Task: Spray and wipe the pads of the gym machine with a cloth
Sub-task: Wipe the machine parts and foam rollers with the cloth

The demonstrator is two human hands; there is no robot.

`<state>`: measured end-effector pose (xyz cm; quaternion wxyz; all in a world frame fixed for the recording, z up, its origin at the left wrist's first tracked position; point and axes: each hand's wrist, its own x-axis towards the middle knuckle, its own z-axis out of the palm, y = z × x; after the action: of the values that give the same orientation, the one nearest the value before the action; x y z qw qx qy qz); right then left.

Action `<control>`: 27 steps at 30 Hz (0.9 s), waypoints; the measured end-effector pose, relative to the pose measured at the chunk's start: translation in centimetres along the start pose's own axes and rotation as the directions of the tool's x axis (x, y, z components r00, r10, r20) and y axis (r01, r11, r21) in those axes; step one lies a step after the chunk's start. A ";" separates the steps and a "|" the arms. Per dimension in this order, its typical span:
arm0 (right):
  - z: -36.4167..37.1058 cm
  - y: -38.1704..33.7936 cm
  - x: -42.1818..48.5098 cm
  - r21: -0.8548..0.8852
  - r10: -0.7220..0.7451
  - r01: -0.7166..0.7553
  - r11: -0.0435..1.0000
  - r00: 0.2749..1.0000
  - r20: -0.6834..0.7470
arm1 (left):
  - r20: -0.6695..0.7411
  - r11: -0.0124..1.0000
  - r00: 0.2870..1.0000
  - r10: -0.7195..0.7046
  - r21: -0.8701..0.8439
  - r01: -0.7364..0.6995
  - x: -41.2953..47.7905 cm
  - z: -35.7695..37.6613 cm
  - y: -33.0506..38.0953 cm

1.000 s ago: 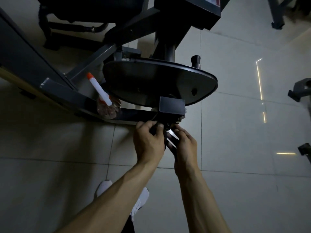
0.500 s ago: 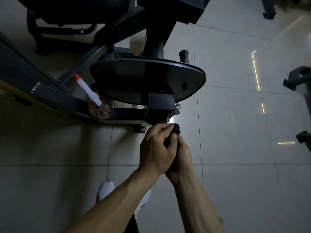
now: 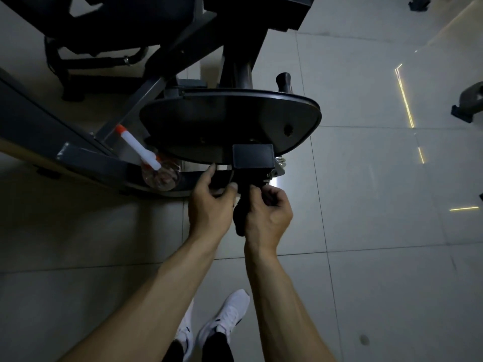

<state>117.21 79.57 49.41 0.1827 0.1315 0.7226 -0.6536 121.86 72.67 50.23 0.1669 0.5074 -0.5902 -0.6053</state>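
A black gym-machine seat pad (image 3: 230,126) juts toward me, with a black square bracket (image 3: 253,155) at its front edge. Just below that bracket, my left hand (image 3: 211,205) and my right hand (image 3: 266,215) both hold a dark cloth (image 3: 241,205). The left hand pinches its upper left part near the seat edge. The right hand's curled fingers grip the bunched middle, and a dark end hangs down between my hands. A clear spray bottle (image 3: 160,176) with a white nozzle and orange tip leans on the machine frame at the left.
The grey machine frame (image 3: 78,158) runs from the left toward the seat, and a black knob (image 3: 283,81) stands behind the pad. Other machine parts (image 3: 467,105) sit at the right edge. Pale floor tiles lie all around. My white shoes (image 3: 222,325) are below.
My hands were clasped together around the cloth half a second ago. They have now parted, the left up toward the seat edge, the right staying lower, stretching the cloth between them.
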 end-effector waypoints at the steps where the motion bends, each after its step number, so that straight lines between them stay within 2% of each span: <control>1: 0.0 0.1 0.3 0.049 0.018 -0.018 0.999 1.000 -0.012 | 0.040 0.999 0.999 0.033 0.018 -0.034 0.3 0.2 0.1; 3: 0.4 0.1 0.5 0.147 0.084 -0.078 0.986 0.996 -0.038 | 0.080 0.995 0.993 0.088 0.046 -0.092 0.7 0.6 0.2; 8: 1.5 -0.2 0.0 0.370 0.346 -0.298 0.880 0.936 -0.069 | 0.118 0.994 0.988 0.100 0.028 -0.104 0.7 0.2 0.5; 14: 1.3 -0.3 0.6 0.478 0.457 -0.361 0.800 0.884 -0.096 | 0.189 0.996 0.980 0.068 0.047 -0.078 1.0 -0.8 0.5; 17: 0.2 0.0 1.5 0.431 0.454 -0.373 0.822 0.885 -0.101 | 0.226 0.997 0.973 0.051 0.038 -0.061 1.0 -0.9 0.3; 21: -0.6 0.7 1.3 0.247 0.280 -0.254 0.935 0.957 -0.078 | 0.230 0.997 0.970 0.073 0.017 -0.079 1.3 -0.9 -0.1; 22: -0.6 0.6 1.4 0.240 0.289 -0.265 0.934 0.955 -0.070 | 0.223 0.997 0.972 0.075 0.014 -0.081 1.2 -0.8 -0.1; 25: -0.3 -0.7 2.5 0.285 0.435 -0.398 0.872 0.897 -0.077 | 0.221 0.997 0.972 0.078 -0.006 -0.079 1.0 -0.7 0.0; 27: -0.5 -0.8 2.8 0.269 0.397 -0.363 0.892 0.914 -0.081 | 0.219 0.996 0.972 0.087 -0.006 -0.088 1.0 -0.6 0.1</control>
<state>114.31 79.83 48.93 0.2403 0.3357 0.6057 -0.6802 121.87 71.57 50.01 0.1264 0.4112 -0.6279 -0.6486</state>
